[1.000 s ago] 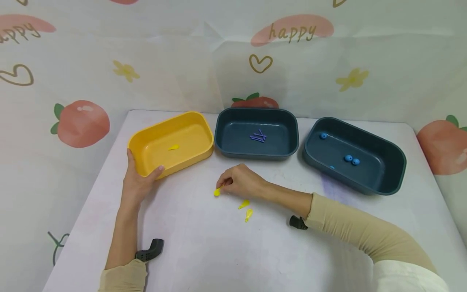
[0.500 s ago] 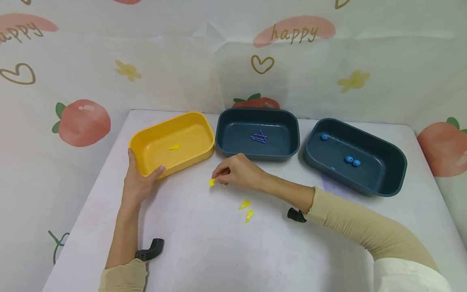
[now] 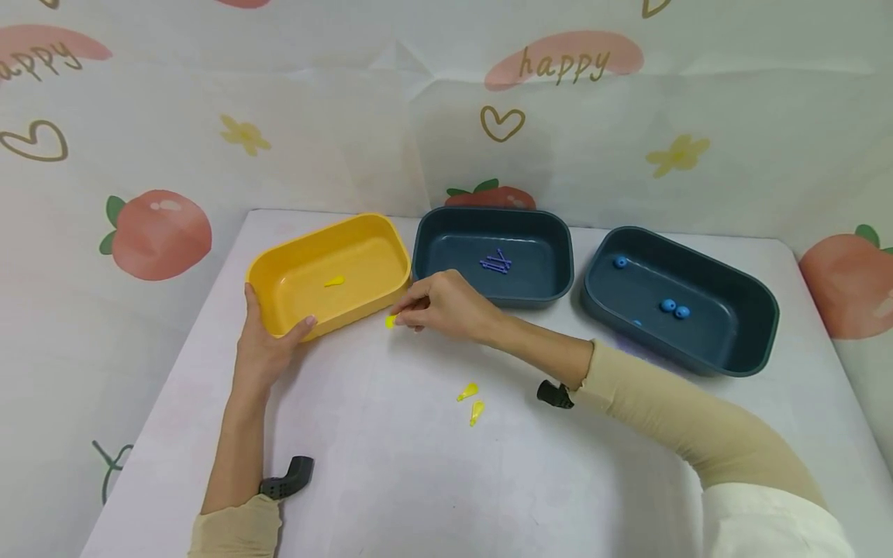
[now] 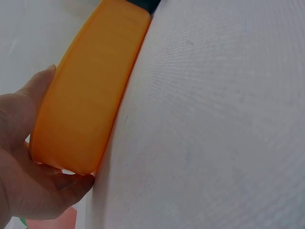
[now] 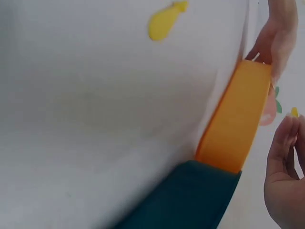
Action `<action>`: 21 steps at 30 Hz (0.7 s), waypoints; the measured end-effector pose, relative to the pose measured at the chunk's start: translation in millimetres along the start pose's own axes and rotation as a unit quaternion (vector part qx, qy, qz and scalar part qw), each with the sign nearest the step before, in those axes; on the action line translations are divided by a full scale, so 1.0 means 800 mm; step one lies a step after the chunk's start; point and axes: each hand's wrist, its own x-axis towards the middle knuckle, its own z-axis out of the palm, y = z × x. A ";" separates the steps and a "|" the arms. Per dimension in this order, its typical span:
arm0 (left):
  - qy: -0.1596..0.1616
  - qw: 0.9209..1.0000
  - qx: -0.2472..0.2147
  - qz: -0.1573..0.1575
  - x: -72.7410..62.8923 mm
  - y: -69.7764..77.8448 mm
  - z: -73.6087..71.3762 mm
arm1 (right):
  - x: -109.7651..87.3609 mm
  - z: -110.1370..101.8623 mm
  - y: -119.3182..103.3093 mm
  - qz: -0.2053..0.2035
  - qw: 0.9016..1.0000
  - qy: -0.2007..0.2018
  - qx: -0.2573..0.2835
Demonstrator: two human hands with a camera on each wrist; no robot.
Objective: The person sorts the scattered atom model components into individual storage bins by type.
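At its near-left corner, my left hand (image 3: 268, 349) grips a yellow plastic bin (image 3: 279, 267); the left wrist view shows the thumb along the wall and fingers curled about the end of the bin (image 4: 86, 95). One small yellow teardrop-shaped piece (image 3: 335, 280) lies inside it. My right hand (image 3: 449, 306) pinches another yellow piece (image 3: 391, 321) between thumb and fingertips, just outside the bin's near-right corner. Much of that pinched piece is hidden by the fingers. Two more yellow pieces, one farther back (image 3: 467, 391) and one nearer (image 3: 477, 412), lie on the white table.
A dark blue bin (image 3: 491, 297) holding several thin purple sticks (image 3: 495, 262) stands beside the yellow one. Farther right, an angled dark blue bin (image 3: 763, 333) contains several blue beads (image 3: 667, 305). A patterned cloth (image 3: 335, 101) hangs behind the table (image 3: 391, 480).
My right hand has lifted the pinched yellow piece and carried it left and away from me, toward the yellow bin. My left hand stays on the bin.
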 end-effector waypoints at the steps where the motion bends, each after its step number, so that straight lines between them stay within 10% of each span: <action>1: 0.000 1.000 0.000 0.000 0.000 0.000 0.000 | 0.002 -0.001 -0.002 0.003 1.000 0.005 -0.002; 21: 0.006 1.000 0.001 0.002 0.000 -0.001 0.001 | 0.055 -0.009 -0.014 0.042 0.996 0.047 0.057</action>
